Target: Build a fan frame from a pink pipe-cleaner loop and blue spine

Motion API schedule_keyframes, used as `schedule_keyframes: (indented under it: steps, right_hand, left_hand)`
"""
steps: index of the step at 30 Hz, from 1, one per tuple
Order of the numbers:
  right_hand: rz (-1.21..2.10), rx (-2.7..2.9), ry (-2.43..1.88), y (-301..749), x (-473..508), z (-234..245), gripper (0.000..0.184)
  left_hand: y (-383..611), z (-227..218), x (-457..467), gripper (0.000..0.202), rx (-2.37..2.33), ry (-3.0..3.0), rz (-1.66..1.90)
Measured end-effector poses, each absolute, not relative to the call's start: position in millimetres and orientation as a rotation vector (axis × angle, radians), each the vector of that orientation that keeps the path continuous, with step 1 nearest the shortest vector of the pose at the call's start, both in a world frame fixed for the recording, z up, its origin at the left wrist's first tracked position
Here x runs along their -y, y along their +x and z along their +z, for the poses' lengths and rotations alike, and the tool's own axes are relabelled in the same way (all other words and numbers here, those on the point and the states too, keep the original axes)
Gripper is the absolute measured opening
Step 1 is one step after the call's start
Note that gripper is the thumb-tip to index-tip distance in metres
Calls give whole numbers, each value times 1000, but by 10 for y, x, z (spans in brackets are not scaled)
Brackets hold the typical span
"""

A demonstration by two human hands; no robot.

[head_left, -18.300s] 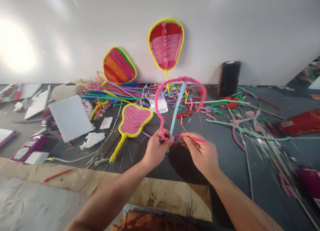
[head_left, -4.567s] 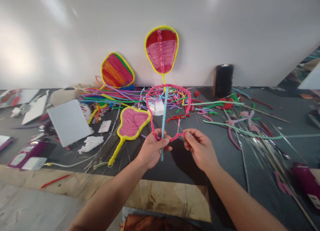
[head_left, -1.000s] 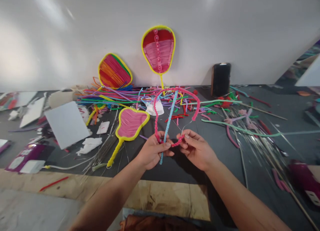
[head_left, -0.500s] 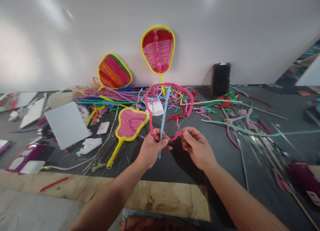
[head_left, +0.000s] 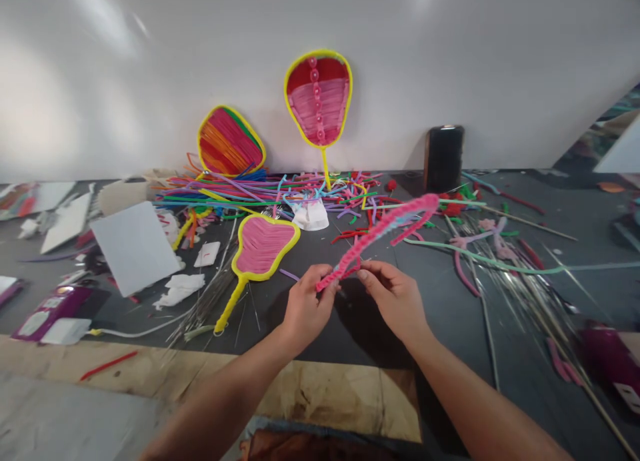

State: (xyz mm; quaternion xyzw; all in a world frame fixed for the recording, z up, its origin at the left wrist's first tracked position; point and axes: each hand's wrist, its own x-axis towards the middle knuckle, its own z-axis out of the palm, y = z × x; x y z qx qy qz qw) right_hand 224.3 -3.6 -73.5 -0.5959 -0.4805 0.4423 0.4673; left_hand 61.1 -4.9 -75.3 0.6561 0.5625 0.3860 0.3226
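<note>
I hold a pink pipe-cleaner fan frame point(head_left: 385, 229) above the dark table point(head_left: 380, 328), seen edge-on and slanting up to the right. My left hand point(head_left: 307, 308) pinches its lower end. My right hand point(head_left: 390, 294) pinches the same base from the right, fingers closed on the pink wire. The blue centre stem is hidden in this view.
A finished pink fan with yellow rim point(head_left: 263, 248) lies left of my hands. Two more fans point(head_left: 319, 98) point(head_left: 230, 141) lean on the white wall above a heap of coloured pipe cleaners point(head_left: 280, 188). A black speaker point(head_left: 443, 158), white card point(head_left: 135, 246) and bare wires point(head_left: 525, 294) lie around.
The frame has turned from facing me to edge-on and tipped to the right. Both hands have stayed at its base.
</note>
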Motion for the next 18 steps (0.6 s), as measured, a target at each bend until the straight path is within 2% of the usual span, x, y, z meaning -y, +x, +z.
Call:
schedule_keyframes:
  steps: [4,9,15,18]
  right_hand:
    - [1034,1204,-1439,2236,20,-766,29]
    - [981,1248,-1436,2228,34,-758,20]
    - [1113,1292,-1336,2249,54,-740,19]
    - [1177,1274,-1322,2264,30,-736,22]
  left_hand:
    - [618,-770,71,8,-1452,1775,993]
    - [647,-699,38,7,-1301,1419,966]
    - [622,-650,-59,24,-1016,968,954]
    - [620,-647,-69,25,-1026,961,965]
